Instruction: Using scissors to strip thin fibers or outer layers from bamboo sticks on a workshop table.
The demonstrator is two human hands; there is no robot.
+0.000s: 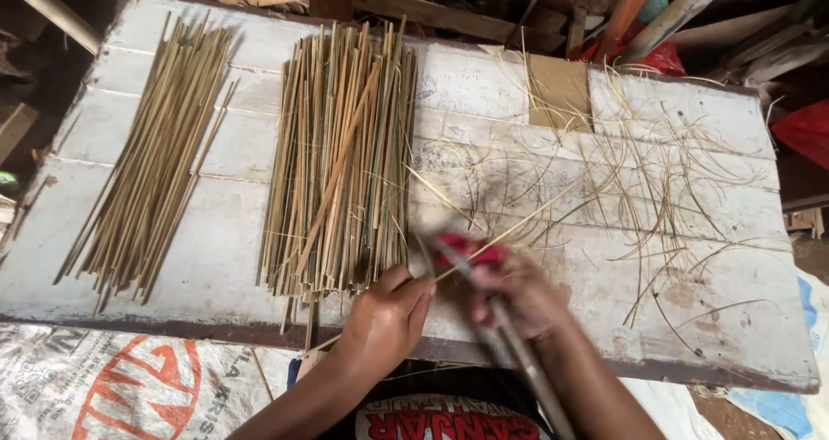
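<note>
**Two hands close together at the board's near edge, thin bamboo strip between them**

Nearest the lens, two bare forearms rising from the bottom edge and converging just past the front rim of a whitewashed plank worktop [216, 259]. Left hand [386, 319] sharp and steady: wrist angled in from lower left, knuckles up, fingers curled and pinched narrow around the near end of a thin bamboo strip [509, 229], thumb tip pointing right. Right hand [518, 289] smeared by motion blur, wrist coming up from lower right, fist closed around a long-handled blade tool [509, 345] with a red part near the fingers; exact finger placement impossible to tell through the blur. Handle trailing down along the right forearm toward the bottom edge.

Strip running from the left fingertips up and to the right, passing over the right hand, far end raised above the board's middle.

Just left of the hands, a broad stack of split bamboo slats [341, 155], lying lengthwise away from the body, near ends touching the left hand's fingers. Further left, well apart, a second, slimmer fan of slats [155, 155]. Right half of the board strewn with curling fibre shavings [656, 172]. Under the board at lower left, a printed woven sack [112, 379].
</note>
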